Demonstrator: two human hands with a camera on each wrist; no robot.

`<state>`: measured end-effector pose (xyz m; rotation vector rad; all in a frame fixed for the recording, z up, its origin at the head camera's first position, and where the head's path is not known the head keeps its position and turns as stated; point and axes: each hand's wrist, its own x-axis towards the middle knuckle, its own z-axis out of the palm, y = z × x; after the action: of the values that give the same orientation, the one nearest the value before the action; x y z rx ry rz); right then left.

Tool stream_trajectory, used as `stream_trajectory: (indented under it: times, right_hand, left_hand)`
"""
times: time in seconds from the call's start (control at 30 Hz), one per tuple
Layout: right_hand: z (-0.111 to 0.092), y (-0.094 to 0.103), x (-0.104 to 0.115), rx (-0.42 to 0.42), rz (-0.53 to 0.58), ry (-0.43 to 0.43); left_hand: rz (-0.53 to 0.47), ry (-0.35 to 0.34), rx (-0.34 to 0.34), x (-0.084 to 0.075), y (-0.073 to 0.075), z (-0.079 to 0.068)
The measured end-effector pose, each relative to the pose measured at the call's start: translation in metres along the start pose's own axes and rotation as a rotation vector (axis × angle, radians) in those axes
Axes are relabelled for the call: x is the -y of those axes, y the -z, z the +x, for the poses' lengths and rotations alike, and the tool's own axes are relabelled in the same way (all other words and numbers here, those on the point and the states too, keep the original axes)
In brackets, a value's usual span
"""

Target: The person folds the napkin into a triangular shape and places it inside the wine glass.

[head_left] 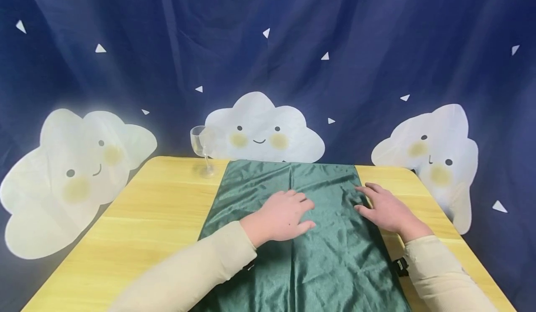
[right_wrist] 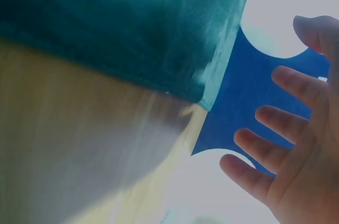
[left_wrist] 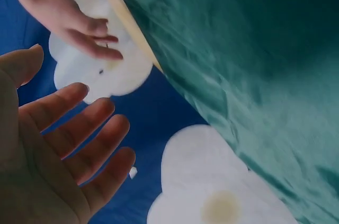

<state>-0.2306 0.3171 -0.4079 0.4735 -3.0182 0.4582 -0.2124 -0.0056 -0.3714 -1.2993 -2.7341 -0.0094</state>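
Head view: a dark green, glossy cloth [head_left: 335,251] lies lengthwise along a pale wooden surface [head_left: 146,223], wrinkled, with a crease running down its middle. It reaches the far edge of the surface; its near end runs out of frame. A person's left hand [head_left: 284,216] is over the cloth and the right hand [head_left: 387,209] is at its right edge. Both wrist views show the fingers spread and released, grasping nothing; whether either hand touches the fabric is hard to tell.

An empty-looking stemmed glass [head_left: 200,142] stands upright near the cloth's far left corner, apart from it. The likeliest mishap is a wide sweep of the left arm, or the fabric being tugged leftward, which could topple it. Slick-looking fabric might also slide off the far edge if pushed, and pressing unevenly could deepen the wrinkles.

No brand, label or writing can be read; the blue curtain [head_left: 293,4] behind carries only smiling clouds and white triangles.
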Motion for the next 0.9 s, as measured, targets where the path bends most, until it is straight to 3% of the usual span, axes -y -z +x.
stream_trajectory:
  times: [0.27, 0.5, 0.9]
  right_hand:
    - [0.006, -0.006, -0.006, 0.048, 0.014, -0.016]
    - [0.010, -0.008, -0.011, 0.079, 0.029, -0.014]
    - [0.021, -0.013, -0.022, 0.139, -0.004, 0.004]
  left_hand:
    - [0.040, -0.141, 0.095, -0.035, -0.008, 0.017]
    - [0.135, -0.284, 0.181, -0.066, -0.013, 0.031]
    - [0.104, -0.454, 0.339, -0.119, -0.017, 0.059]
